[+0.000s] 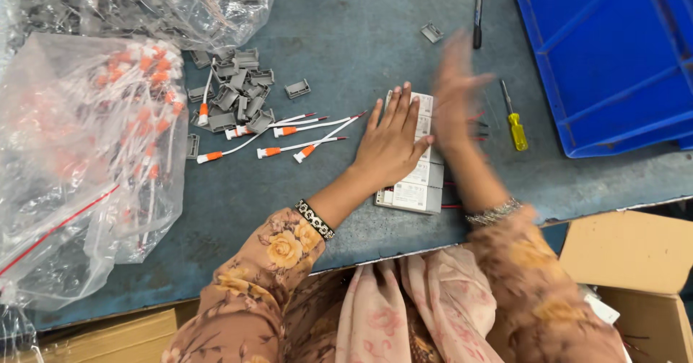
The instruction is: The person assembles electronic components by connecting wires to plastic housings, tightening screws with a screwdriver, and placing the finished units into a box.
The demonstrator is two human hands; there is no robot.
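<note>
Left hand (390, 143) flat on grey modules (413, 193); right hand (453, 96) blurred alongside

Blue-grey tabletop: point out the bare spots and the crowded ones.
Bare: the stretch between the clear bags and the left hand; the top middle beside the black pen. Crowded: grey clips, orange-capped wires, white boxes.

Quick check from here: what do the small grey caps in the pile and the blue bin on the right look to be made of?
Grey caps: apparently moulded plastic, matte, with uniform colour and sharp square edges. Blue bin: likely rigid plastic, slightly glossy, with moulded ribs across its floor. Neither shows any metallic shine.
</note>
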